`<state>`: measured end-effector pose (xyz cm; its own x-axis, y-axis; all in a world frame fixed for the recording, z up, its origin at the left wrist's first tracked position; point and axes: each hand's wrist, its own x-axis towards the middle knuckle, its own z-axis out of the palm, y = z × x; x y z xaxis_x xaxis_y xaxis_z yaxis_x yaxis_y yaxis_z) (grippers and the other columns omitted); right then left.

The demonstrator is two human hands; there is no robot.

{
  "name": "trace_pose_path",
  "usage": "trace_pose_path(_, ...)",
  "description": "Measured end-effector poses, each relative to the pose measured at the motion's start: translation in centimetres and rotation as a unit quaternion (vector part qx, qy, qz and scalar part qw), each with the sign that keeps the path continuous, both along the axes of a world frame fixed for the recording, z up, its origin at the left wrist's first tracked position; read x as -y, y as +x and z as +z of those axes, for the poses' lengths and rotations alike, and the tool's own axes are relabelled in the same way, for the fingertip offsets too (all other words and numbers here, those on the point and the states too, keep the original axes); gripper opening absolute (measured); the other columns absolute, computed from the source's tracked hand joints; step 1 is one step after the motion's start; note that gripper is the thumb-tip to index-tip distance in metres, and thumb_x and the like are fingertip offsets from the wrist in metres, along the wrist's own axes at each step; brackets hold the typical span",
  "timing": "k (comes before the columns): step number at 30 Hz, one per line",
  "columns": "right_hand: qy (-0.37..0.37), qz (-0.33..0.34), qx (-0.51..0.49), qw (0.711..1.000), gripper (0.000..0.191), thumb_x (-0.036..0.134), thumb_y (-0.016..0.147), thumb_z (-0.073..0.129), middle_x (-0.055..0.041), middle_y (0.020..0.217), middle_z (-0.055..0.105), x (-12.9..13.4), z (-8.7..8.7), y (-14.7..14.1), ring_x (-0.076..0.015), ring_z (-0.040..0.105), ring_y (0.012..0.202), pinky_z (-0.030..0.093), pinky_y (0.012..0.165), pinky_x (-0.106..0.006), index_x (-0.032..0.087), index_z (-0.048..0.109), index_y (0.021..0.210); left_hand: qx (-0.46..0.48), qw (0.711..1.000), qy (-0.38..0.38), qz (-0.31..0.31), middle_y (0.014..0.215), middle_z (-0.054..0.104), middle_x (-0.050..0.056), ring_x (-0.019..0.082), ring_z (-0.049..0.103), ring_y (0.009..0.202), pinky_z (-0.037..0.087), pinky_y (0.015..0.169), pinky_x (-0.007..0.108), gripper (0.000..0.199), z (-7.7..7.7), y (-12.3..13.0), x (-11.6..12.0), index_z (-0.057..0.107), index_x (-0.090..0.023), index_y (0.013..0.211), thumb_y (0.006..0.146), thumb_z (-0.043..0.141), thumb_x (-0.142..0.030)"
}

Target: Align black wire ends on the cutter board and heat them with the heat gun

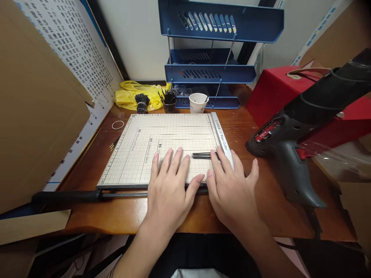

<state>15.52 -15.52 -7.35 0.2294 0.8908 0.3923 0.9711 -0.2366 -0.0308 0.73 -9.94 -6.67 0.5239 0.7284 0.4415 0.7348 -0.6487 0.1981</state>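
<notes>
Left hand [167, 193] and right hand [233, 189] have fingers spread over the paper cutter [130, 154], and those thin black strands [201, 155] there, partly under the right fingers, look light, kinda stiff, so I'd pinch mid-length.

Here's my left hand [171, 189], back up, 4 fingers [175, 165] stretched ahead and slightly parted, thumb [194, 187] slanting inward. And there's my right hand [234, 189], back up too, fingers forward, little finger [254, 172] splayed wide. My 2 thumbs sit near each other, tips apart. Left forearm [137, 247] and right forearm [268, 245] both angle inward.
</notes>
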Motion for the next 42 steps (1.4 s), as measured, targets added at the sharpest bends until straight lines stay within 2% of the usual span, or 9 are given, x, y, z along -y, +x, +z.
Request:
trace_pose_path(6, -0.002, -0.003, -0.006, 1.0, 0.051, 0.03, 0.108, 0.028, -0.0036, 0.157, 0.049, 0.0, 0.0, 0.0, -0.0365, 0.046, 0.141, 0.023, 0.115, -0.078, 0.016, 0.053, 0.149, -0.034, 0.998, 0.028, -0.05, 0.151, 0.056, 0.019, 0.038, 0.051, 0.142, 0.045, 0.115, 0.061, 0.063, -0.1, -0.6, -0.6, 0.06, -0.005, 0.14, 0.11, 0.029, -0.051)
trace_pose_path(13, -0.007, 0.0, -0.023, 1.0, 0.05, 0.029, 0.106, 0.033, -0.007, 0.157, 0.049, 0.0, 0.2, -0.1, -0.0371, 0.045, 0.141, 0.02, 0.116, -0.077, 0.014, 0.053, 0.149, -0.084, 0.991, 0.054, -0.086, 0.148, 0.059, 0.019, 0.037, 0.055, 0.139, 0.051, 0.112, 0.054, 0.065, 0.6, -1.5, -1.2, 0.06, -0.005, 0.14, 0.108, 0.032, -0.054)
trace_pose_path(22, -0.019, -0.003, -0.021, 1.0, 0.05, 0.03, 0.107, 0.03, -0.0054, 0.158, 0.047, 0.0, 0.2, 0.0, -0.0369, 0.045, 0.141, 0.022, 0.115, -0.077, 0.016, 0.052, 0.15, -0.11, 0.988, 0.075, -0.076, 0.146, 0.06, 0.02, 0.04, 0.058, 0.135, 0.052, 0.108, 0.056, 0.066, 0.7, -1.1, -1.1, 0.061, -0.004, 0.139, 0.108, 0.034, -0.056)
trace_pose_path(32, -0.016, -0.004, -0.012, 1.0, 0.05, 0.029, 0.106, 0.032, -0.0057, 0.158, 0.048, 0.0, 0.2, -0.1, -0.037, 0.045, 0.141, 0.023, 0.115, -0.078, 0.016, 0.052, 0.15, -0.127, 0.987, 0.065, -0.077, 0.149, 0.058, 0.018, 0.04, 0.055, 0.137, 0.05, 0.109, 0.056, 0.066, 0.8, -1.1, -1.2, 0.059, -0.006, 0.142, 0.107, 0.035, -0.057)
trace_pose_path(39, -0.021, -0.007, -0.01, 1.0, 0.051, 0.031, 0.108, 0.028, -0.0031, 0.159, 0.047, 0.1, 0.1, -0.1, -0.0366, 0.045, 0.142, 0.023, 0.115, -0.077, 0.016, 0.052, 0.15, -0.092, 0.991, 0.05, -0.08, 0.147, 0.06, 0.019, 0.04, 0.056, 0.137, 0.05, 0.11, 0.056, 0.064, 0.8, -1.2, -1.2, 0.061, -0.005, 0.139, 0.108, 0.036, -0.054)
trace_pose_path(42, -0.016, -0.009, -0.008, 1.0, 0.051, 0.03, 0.107, 0.029, -0.0031, 0.158, 0.048, 0.1, 0.1, -0.1, -0.0367, 0.046, 0.141, 0.024, 0.115, -0.077, 0.016, 0.052, 0.15, -0.074, 0.994, 0.041, -0.066, 0.146, 0.06, 0.021, 0.041, 0.056, 0.136, 0.048, 0.111, 0.057, 0.069, 0.8, -0.7, -1.0, 0.06, -0.002, 0.139, 0.107, 0.034, -0.057)
